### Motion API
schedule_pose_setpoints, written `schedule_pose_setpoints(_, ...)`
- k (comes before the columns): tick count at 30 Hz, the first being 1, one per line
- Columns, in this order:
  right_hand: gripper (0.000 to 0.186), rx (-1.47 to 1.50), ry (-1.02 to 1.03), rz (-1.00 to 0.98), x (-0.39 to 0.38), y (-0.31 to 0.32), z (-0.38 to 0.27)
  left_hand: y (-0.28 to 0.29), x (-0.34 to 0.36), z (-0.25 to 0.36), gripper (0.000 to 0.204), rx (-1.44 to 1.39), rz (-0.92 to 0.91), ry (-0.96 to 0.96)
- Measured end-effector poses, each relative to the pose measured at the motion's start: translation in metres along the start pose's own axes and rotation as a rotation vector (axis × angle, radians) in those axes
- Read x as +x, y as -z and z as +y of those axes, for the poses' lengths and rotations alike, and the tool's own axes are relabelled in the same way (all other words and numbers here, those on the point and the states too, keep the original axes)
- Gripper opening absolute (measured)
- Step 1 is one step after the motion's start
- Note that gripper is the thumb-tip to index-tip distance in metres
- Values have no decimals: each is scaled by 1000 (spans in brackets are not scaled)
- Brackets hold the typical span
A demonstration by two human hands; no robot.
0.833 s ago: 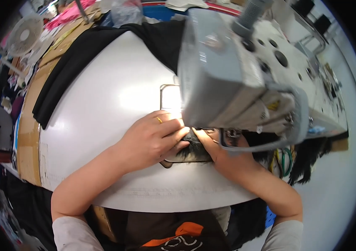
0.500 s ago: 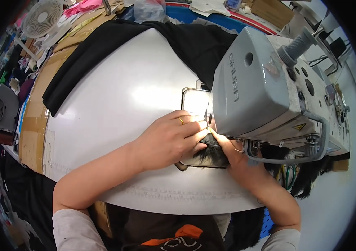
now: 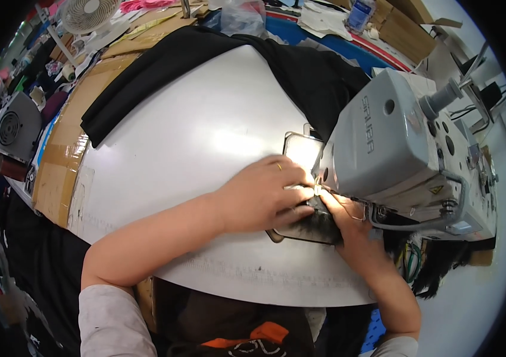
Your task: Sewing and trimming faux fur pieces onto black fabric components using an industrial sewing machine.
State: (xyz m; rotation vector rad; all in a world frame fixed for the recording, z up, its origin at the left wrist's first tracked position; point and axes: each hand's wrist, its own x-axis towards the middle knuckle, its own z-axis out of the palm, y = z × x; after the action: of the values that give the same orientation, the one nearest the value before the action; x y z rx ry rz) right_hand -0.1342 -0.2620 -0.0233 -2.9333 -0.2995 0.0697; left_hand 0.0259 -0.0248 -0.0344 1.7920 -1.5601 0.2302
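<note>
A grey-and-white industrial sewing machine (image 3: 378, 131) stands at the right, its lamp lighting the shiny metal plate (image 3: 303, 149) set in the table. At the needle area, my left hand (image 3: 271, 193) reaches in from the left with bent, slightly blurred fingers. My right hand (image 3: 357, 229) comes in under the machine head, its forefinger meeting the left fingertips. A small pale yellowish piece (image 3: 317, 190) shows between the fingertips; its kind is unclear. Dark, fuzzy-looking material (image 3: 312, 226) appears below the fingers, on or mirrored in the plate. The needle is hidden.
Black cloth (image 3: 164, 65) lies along the far side of the white table (image 3: 164, 160) and runs toward the machine. Taped cardboard (image 3: 56, 172) borders the table at left, near a fan (image 3: 83, 15). A blue bin (image 3: 294, 33) stands behind; a cardboard box (image 3: 405, 33) sits back right.
The whole view has shifted, so table and machine sit farther right. Both hands remain at the needle area; my left fingers have moved slightly and are a little blurred.
</note>
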Motion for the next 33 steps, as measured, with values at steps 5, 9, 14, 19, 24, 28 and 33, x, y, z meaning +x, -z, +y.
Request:
schedule_pose_setpoints(5, 83, -43, 22, -126, -5, 37, -35, -2, -7, -12, 24, 33, 127, 232)
schedule_pose_setpoints(9, 106, -121, 52, -121, -11, 37, -41, -28, 15, -2, 28, 135, 156, 321)
schedule_pose_setpoints(14, 89, 154, -139, -217, 44, 47, -20, -22, 51, -34, 24, -22, 196, 595)
schedule_pose_setpoints(19, 66, -219, -64, 18, 23, 30, 14, 53, 52, -134, 25, 9, 801, 963)
schedule_pose_setpoints(24, 39, -315, -175, -16, 0, 18, 80, 167, -59, -191, 30, 396, 881, 960)
schedule_pose_setpoints(28, 34, -191, -298, -1, 4, 27, 40, 279, -185, -172, 30, 731, 757, 920)
schedule_pose_setpoints(33, 39, -227, 109, 228, -31, 36, -14, 369, -295, -79, 27, 929, 672, 941)
